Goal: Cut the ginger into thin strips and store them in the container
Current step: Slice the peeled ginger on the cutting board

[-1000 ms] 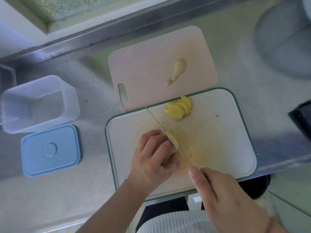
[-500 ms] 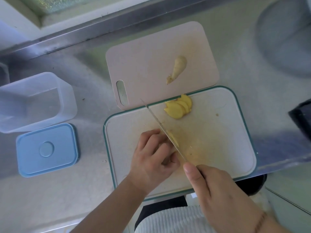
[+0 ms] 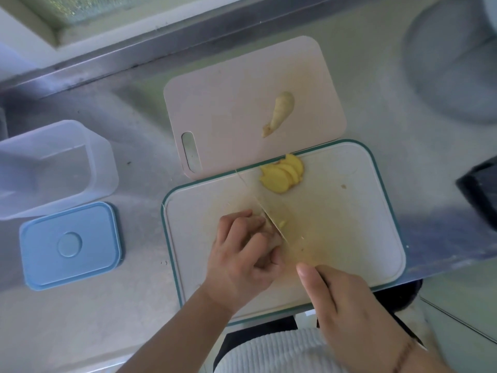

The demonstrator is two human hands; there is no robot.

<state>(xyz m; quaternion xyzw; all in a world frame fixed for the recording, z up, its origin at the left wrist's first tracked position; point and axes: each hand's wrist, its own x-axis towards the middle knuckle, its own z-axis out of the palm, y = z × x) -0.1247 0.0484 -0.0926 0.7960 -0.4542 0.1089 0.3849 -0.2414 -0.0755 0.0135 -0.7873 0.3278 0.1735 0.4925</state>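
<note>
On the white, teal-rimmed cutting board (image 3: 349,224) my left hand (image 3: 242,251) curls over a small ginger piece (image 3: 281,225), mostly hidden under the fingers. My right hand (image 3: 347,305) grips the knife (image 3: 258,203) by its handle. The blade runs diagonally up-left and rests against the left fingers. A fan of yellow ginger slices (image 3: 282,176) lies at the board's far edge. A whole peeled ginger piece (image 3: 281,111) lies on the pink board (image 3: 228,109) behind. The clear container (image 3: 53,168) stands open at the left with its blue lid (image 3: 70,244) beside it.
Everything sits on a steel counter (image 3: 134,305) with a raised back rim. A round grey object (image 3: 454,57) is at the far right and a dark object (image 3: 481,187) at the right edge. The counter's front edge runs under the white board.
The knife blade has shifted slightly left along the ginger under my left fingers, and my right hand has slid a little with it. The slices and container stay put.
</note>
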